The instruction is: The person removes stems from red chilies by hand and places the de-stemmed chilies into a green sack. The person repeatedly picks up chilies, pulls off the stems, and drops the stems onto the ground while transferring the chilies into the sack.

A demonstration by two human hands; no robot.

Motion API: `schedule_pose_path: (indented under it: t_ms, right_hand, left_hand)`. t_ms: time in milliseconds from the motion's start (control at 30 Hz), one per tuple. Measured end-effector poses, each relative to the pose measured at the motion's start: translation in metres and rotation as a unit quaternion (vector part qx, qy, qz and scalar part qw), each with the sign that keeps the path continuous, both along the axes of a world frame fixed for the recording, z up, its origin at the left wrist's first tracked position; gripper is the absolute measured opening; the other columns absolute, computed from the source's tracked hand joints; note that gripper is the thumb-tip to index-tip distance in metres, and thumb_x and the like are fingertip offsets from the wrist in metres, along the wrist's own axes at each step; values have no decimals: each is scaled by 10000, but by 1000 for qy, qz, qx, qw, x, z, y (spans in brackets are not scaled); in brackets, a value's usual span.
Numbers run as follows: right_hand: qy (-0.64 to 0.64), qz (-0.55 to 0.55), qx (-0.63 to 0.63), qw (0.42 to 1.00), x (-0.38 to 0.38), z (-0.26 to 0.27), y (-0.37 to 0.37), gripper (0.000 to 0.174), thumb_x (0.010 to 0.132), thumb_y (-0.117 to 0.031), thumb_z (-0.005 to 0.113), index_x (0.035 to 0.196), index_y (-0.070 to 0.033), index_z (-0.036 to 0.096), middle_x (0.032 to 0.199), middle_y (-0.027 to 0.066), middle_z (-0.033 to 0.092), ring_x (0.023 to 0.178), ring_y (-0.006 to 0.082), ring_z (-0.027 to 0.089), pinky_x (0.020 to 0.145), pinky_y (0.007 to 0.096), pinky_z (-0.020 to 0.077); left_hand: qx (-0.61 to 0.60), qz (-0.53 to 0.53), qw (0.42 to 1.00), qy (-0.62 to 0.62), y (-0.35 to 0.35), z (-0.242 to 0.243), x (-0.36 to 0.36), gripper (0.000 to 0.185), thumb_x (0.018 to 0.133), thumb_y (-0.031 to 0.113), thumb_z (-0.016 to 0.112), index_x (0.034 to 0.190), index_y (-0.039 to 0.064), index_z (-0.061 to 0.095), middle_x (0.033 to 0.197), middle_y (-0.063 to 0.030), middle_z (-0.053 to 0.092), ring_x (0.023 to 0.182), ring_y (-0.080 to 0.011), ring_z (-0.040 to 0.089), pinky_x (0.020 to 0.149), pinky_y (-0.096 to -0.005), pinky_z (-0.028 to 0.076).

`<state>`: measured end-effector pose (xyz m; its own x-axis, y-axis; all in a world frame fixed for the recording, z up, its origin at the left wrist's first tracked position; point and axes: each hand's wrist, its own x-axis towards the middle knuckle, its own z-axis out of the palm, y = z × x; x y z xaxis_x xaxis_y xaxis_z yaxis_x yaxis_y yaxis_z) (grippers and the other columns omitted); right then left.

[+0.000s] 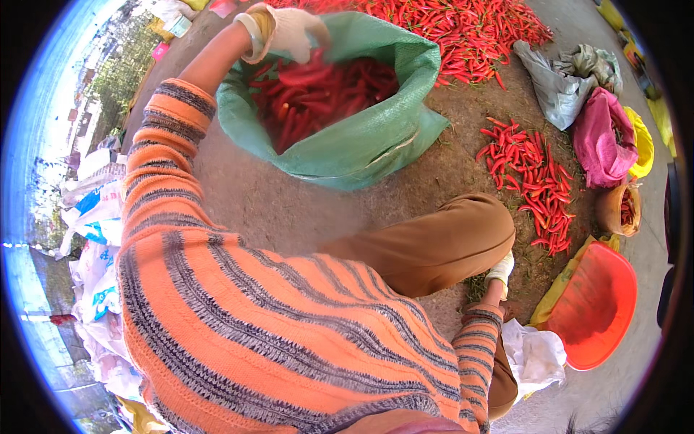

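My left hand (pixel 295 33), in a white knitted glove, is over the mouth of a green woven sack (pixel 374 144). Red chili peppers (pixel 325 92) fill much of the opening. Its fingers point down at the peppers just below. Motion blur there hides whether any are between the fingers. Lower down at the right, my right hand (pixel 502 271), also gloved, is beside my bent knee in brown trousers (pixel 434 238). The leg covers part of that hand, and its fingers cannot be made out.
Behind the sack spreads a large heap of red peppers (pixel 466 32). A smaller pile (pixel 531 184) lies on the ground at right. Beyond it are a grey bag (pixel 558 89), a pink bag (pixel 602 141), a basket (pixel 610 209) and a red plastic basin (pixel 596 309). White bags (pixel 100 271) stand left.
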<state>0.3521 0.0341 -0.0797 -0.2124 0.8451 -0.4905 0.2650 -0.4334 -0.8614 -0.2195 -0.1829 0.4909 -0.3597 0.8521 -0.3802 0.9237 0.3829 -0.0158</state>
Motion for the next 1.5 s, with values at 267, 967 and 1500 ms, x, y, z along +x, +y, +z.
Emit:
schedule_pose_path:
  t_ms: [267,967,1500]
  right_hand:
    - [-4,-44,-14,999,-8,73,-9,195,897,-76,640,1075,0,658,899,58,691,756,155,614,706,301,502]
    - [175,-120,76,974,-80,212,27,127,895,-124,656,882,1,681,781,55,626,710,154,576,682,296,474]
    - [-643,221,309,665,-16,52,182,197,867,-170,571,1051,-139,634,1011,82,629,895,266,672,657,425,528]
  left_hand:
    - [225,-65,972,31,-5,39,88,257,865,159,605,1069,24,681,970,-103,709,925,-194,675,846,-317,526]
    - [-35,-382,904,-191,268,-348,317,252,863,199,576,1083,85,624,933,-178,690,898,-390,665,749,-498,535]
    - [-130,170,693,-688,253,-448,279,338,769,57,663,1098,-15,645,951,-43,631,835,-121,572,741,-271,481]
